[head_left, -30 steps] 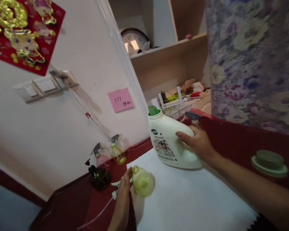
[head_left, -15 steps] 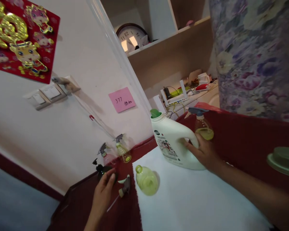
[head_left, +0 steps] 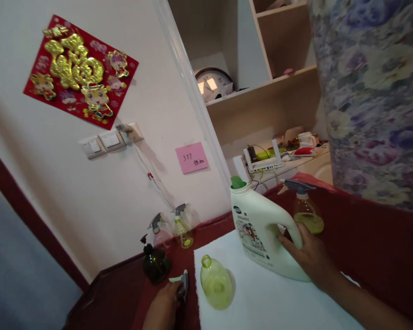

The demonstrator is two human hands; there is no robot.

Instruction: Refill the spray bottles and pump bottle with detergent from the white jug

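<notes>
pale green jug (head_left: 261, 240) standing on the white sheet (head_left: 258, 305) near its far edge, i'm gripping it with my right hand (head_left: 313, 259); past the left edge my left hand (head_left: 163, 305) is touching a spray head (head_left: 184, 285), clasped? i can't tell; yellow bottle (head_left: 216, 285) sitting just inside.

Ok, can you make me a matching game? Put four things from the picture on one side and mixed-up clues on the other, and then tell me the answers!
Things:
1. big jug
2. small bottle on the white sheet
3. loose spray head
4. paper note

Clues:
A. at the left hand
B. pink, on the wall
C. held by its handle in the right hand
D. see-through yellow-green, with no top on

Right pairs: 1-C, 2-D, 3-A, 4-B.
</notes>
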